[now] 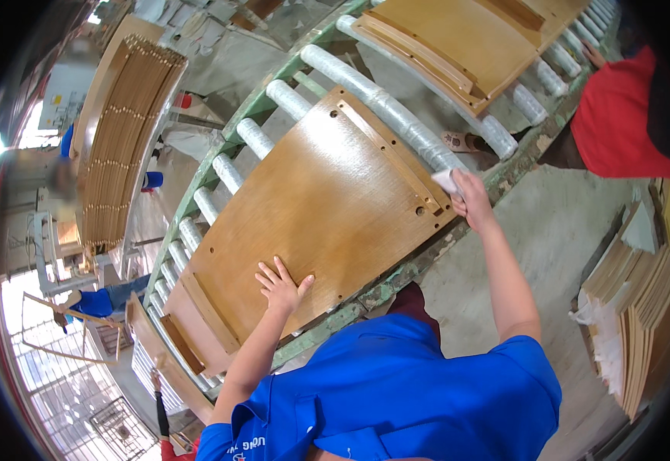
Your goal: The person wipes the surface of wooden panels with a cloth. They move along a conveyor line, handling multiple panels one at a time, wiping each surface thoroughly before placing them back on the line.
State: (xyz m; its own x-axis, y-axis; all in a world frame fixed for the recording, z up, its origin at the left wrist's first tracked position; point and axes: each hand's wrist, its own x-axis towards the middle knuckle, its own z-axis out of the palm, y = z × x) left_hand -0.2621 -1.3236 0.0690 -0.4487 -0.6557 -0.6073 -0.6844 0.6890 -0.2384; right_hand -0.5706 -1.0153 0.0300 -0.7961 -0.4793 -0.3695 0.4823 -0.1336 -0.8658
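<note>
A varnished wooden panel [327,192] lies flat on the roller conveyor, with drilled holes along its edges. One raised strip [392,157] runs along its right end, and another strip [210,313] is at its left end. My left hand [279,288] rests on the panel near its front edge, fingers spread and empty. At the panel's right corner, my right hand [471,201] is closed around a small white piece [448,182], cloth or paper; I cannot tell which. The white piece is by the end of the right strip.
The green-framed conveyor [387,283] has plastic-wrapped rollers [373,100]. Another panel [458,46] lies farther along, near a person in red [619,119]. Stacked boards stand at left [116,146] and right [634,300]. Another person's hand [156,378] touches a board at lower left.
</note>
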